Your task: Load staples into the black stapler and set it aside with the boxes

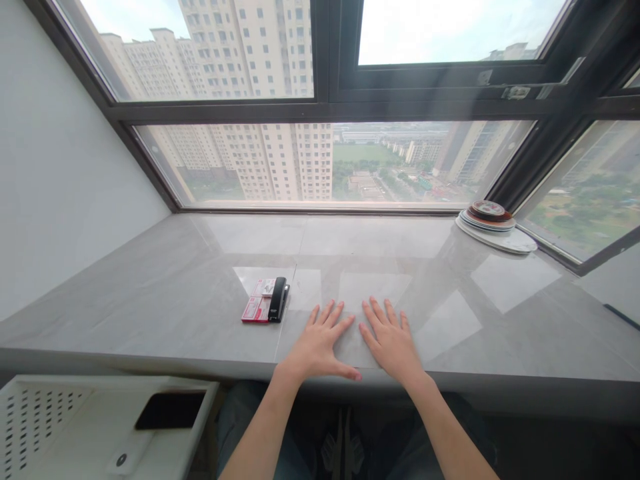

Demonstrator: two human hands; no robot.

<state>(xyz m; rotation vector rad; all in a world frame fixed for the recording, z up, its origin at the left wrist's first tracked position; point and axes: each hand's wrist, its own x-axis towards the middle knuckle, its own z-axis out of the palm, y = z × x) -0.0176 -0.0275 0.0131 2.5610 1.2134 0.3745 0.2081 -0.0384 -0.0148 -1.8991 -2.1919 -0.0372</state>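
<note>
Both of my hands rest palm down near the front edge of the grey tiled sill (165,293). My left hand (320,343) has its fingers spread and its thumb pointing right, and it holds nothing. Beside it, my right hand (390,337) lies with fingers apart, also holding nothing. To the left of my left hand, apart from it, lies a black stapler (277,300). Against the stapler's left side is a small red and white box (257,309), with a small pale piece (269,287) on top that I cannot make out.
A stack of plates (487,220) sits in the far right corner by the window frame (320,112). Below the sill at left, a white perforated tray (70,440) holds a dark phone-like slab (170,410). A white wall (65,167) bounds the left side.
</note>
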